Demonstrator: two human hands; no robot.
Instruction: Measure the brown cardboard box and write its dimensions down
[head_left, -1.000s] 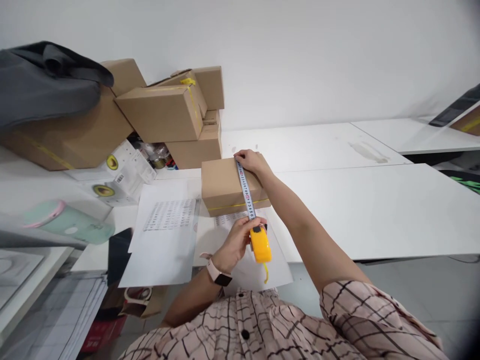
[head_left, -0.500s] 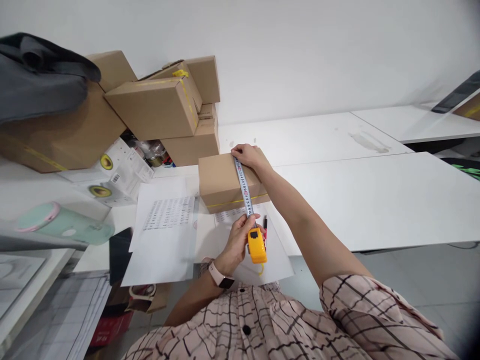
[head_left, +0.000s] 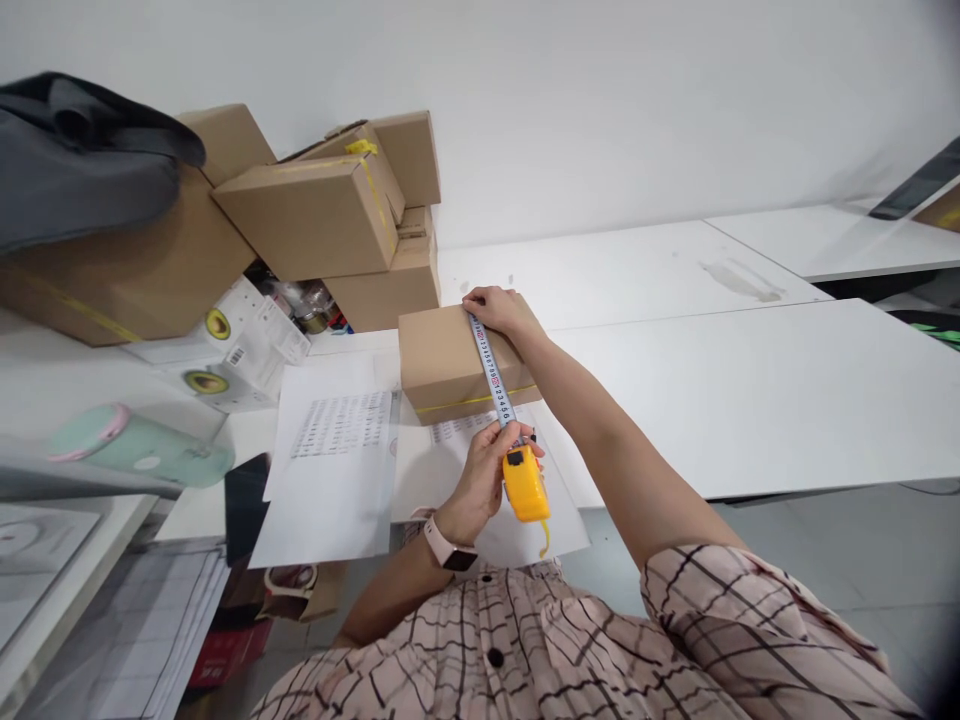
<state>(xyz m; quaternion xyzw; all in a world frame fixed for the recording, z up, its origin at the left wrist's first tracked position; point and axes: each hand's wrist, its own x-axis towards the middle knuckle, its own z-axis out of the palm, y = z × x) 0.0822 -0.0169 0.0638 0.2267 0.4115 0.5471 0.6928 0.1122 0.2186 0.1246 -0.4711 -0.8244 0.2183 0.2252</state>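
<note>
My left hand, with a watch on its wrist, is closed around a yellow tape measure just in front of a cardboard box. From the case, the metal blade runs out straight across the top of the box, numbers facing up. My right hand rests at the box's far edge, its fingers closed on the blade's end; the very tip is hidden beneath them. Under my left hand lies a printed paper sheet, partly covered by the box and hand.
Cardboard boxes are stacked at the back left against the wall. Nearer are printed sheets, a mint-green bottle and white boxes with avocado pictures. The white table stretches to the right.
My left hand and the tape measure's case have shifted slightly right, and the blade slants more that way. My right hand stays at the box's far edge.
</note>
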